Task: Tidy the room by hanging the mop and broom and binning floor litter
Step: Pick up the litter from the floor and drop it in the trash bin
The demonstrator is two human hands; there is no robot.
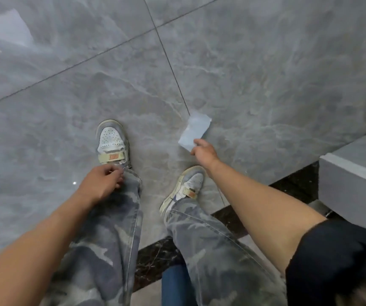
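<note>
One paper is seen on the grey floor, just ahead of the right shoe and lying across a tile joint; its near corner is pinched between thumb and forefinger of the right hand, which is reached down and forward; whether the far end rests on the tiles or is raised off them cannot be told. The left hand is held low against the left trouser leg, fingers loosely curled; nothing is seen to be held in it. A grey ledge is seen at the right, well apart from the paper.

The step in hand is judged to be the binning of floor litter, at the pick-up; no mop, broom or bin is shown, so it cannot be said how far the hanging is done. The next move is judged to call for a firm pinch, since a thin sheet held by one corner is easily slipped or torn; the paper is to be lifted clear of the floor, the body straightened, and a bin looked for, none being in view. Care is wanted with the footing, the right shoe being near the sheet and the tiles looking glossy.
</note>
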